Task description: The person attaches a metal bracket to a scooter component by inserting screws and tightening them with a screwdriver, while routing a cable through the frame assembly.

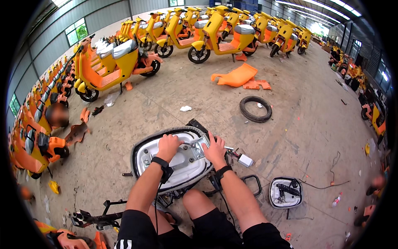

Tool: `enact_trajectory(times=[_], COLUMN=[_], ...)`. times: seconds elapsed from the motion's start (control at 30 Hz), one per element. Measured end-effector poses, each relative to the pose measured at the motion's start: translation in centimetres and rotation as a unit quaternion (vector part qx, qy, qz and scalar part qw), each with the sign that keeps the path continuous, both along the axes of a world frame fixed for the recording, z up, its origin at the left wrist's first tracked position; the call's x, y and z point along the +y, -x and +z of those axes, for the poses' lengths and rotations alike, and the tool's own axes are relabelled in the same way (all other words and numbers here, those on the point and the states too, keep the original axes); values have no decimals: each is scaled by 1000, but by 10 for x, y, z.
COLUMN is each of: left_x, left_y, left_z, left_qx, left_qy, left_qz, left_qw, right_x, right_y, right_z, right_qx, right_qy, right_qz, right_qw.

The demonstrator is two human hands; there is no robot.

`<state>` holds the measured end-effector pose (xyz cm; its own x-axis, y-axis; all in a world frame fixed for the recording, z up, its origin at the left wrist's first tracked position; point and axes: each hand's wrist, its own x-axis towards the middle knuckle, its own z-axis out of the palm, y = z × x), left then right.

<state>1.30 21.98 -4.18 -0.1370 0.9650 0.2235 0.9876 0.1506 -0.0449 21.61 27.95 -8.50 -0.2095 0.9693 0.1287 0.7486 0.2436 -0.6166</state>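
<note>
An upturned scooter seat (pixel 180 177) lies across my knees' front, its white plastic underside facing up with a grey edge around it. My left hand (pixel 168 147) rests over the far middle of that underside, fingers curled; what they hold, if anything, is hidden. At the seat's right end is a shiny metal bracket (pixel 200 148). My right hand (pixel 214 150) grips the bracket's right side, thumb on the metal. Several dark bolts or rubber feet dot the white surface. Both wrists wear black bands with cables running down.
A silver box (pixel 245 160) with wires sits right of the seat. A smaller upturned seat (pixel 273 199) holds a black shock absorber (pixel 289 190). Farther off lie a tire (pixel 256 109) and orange panels (pixel 236 77). A black frame (pixel 89 219) is near left; yellow scooters (pixel 112 68) stand beyond.
</note>
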Motion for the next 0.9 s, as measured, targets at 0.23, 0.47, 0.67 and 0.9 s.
enact_trajectory(times=[0.23,0.47,0.67,0.9], left_x=[-6,0,-8,-7], left_y=[-6,-12,-19,-22], left_z=[1,-1,-9,3], left_qx=[-21,-34,-40,-63], left_qy=[7,31,-2,41], left_qz=[43,55,72,91], left_qw=[999,997,997,993], right_x=[-3,-2,-4,0], right_y=[5,1,-2,-2], right_z=[7,1,-2,-8], right_qx=[-11,13,33,18], right_qy=[24,10,33,-2], right_qz=[-25,-46,-29,-45], right_qw=[999,999,999,999])
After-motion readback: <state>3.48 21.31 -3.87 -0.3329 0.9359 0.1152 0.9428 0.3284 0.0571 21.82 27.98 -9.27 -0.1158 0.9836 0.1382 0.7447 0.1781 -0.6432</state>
